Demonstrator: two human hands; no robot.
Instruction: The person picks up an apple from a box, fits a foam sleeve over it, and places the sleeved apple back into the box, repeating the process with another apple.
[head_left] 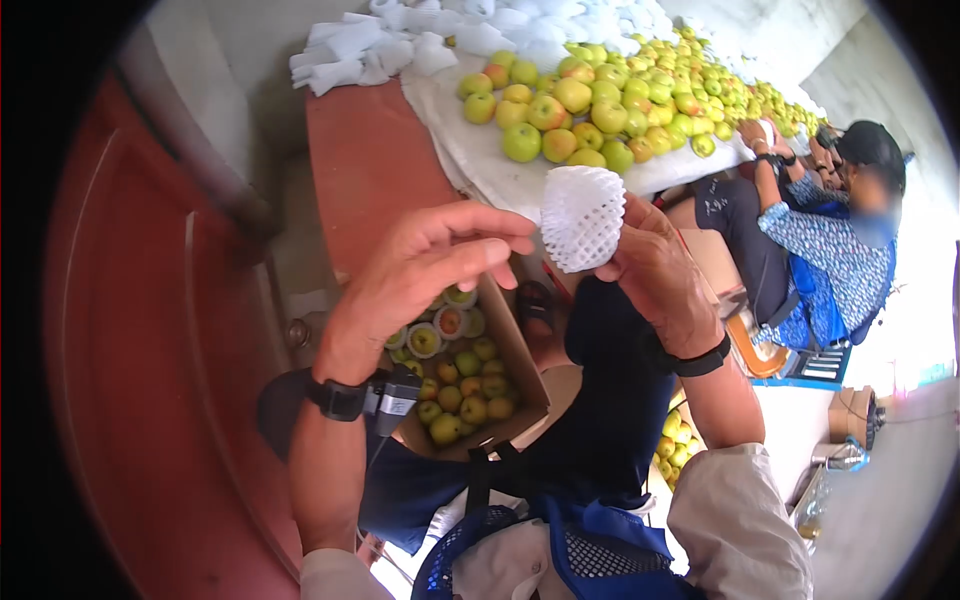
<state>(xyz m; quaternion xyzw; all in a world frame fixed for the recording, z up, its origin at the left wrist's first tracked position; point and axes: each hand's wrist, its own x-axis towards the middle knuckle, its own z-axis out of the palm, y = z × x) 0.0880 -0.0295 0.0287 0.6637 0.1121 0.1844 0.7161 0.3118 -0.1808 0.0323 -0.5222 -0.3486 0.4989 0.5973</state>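
Observation:
A white foam fruit net [583, 222] is held up in front of me, its mesh side facing the camera. My right hand [655, 262] grips it along its right edge, thumb and fingers closed on it. Just left of the net, my left hand [450, 252] has its fingers stretched out, with nothing in them. Below my left hand stands a cardboard box [533, 385] of apples, and some of the apples [424, 340] at its far end sit in white foam nets.
A large heap of green-yellow apples [572, 96] covers the white cloth on the table. Behind it lies a pile of foam nets [372, 50]. Another person [830, 240] sits at the table on the right. A red door [150, 330] is at my left.

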